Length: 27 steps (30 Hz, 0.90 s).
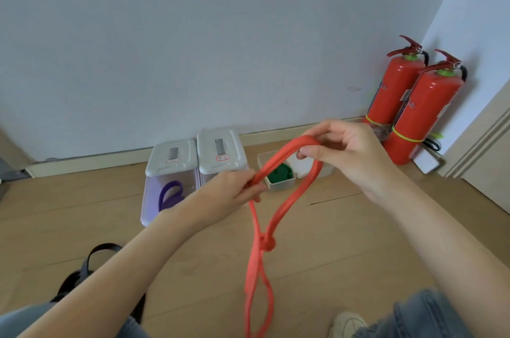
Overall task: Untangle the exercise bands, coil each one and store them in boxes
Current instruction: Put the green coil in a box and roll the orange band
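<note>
An orange exercise band (285, 208) hangs in front of me with a knot (266, 243) partway down and a long loop trailing below. My left hand (231, 191) pinches the band's left strand. My right hand (350, 155) grips the top of the loop, thumb and fingers curled round it. On the floor by the wall stand two clear boxes with grey lids. The left box (169, 183) holds a purple band (171, 195). The right box (220, 152) is partly hidden by my left hand. A small open white box (280, 184) holds a coiled green band (278, 173).
Two red fire extinguishers (405, 106) stand in the right corner beside a door frame. A black strap (93, 257) lies on the wooden floor at lower left. My knees and one shoe (347, 324) show at the bottom edge.
</note>
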{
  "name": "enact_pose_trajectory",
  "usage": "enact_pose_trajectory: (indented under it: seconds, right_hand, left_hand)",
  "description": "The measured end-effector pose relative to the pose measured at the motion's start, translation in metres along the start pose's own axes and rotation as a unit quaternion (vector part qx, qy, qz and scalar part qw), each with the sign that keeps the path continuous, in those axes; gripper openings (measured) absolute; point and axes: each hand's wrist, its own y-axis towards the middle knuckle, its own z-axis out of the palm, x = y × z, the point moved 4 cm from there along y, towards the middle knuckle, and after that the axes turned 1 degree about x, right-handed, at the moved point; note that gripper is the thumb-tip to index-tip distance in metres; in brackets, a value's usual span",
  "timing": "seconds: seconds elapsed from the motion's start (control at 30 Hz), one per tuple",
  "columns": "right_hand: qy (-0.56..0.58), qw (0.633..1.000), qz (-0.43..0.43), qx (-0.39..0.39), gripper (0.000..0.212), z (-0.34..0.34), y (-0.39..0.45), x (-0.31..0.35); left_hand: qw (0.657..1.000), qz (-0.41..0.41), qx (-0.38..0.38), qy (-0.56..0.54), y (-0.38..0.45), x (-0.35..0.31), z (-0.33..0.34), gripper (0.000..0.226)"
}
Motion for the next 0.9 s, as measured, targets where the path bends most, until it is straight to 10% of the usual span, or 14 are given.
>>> enact_pose_trajectory:
  seconds: [0.17,0.57,0.8,0.9]
  right_hand:
    - [-0.113,0.984,0.069,0.123,0.022,0.004,-0.008,-0.007]
    - [-0.079,0.995,0.001,0.061,0.005,0.008,-0.002,-0.005]
    - [-0.163,0.951,0.127,0.228,0.011,0.011,-0.014,-0.025]
    - [-0.107,0.953,0.134,0.25,0.033,0.029,-0.019,-0.024]
  left_hand:
    - [0.977,0.083,-0.167,-0.108,-0.01,-0.03,-0.058,0.018]
    - [0.999,-0.017,0.035,-0.009,-0.001,0.015,0.019,0.015]
    - [0.987,0.077,-0.121,-0.066,-0.008,-0.01,-0.049,0.018]
    - [0.99,0.12,-0.072,0.017,-0.01,-0.038,-0.041,0.02]
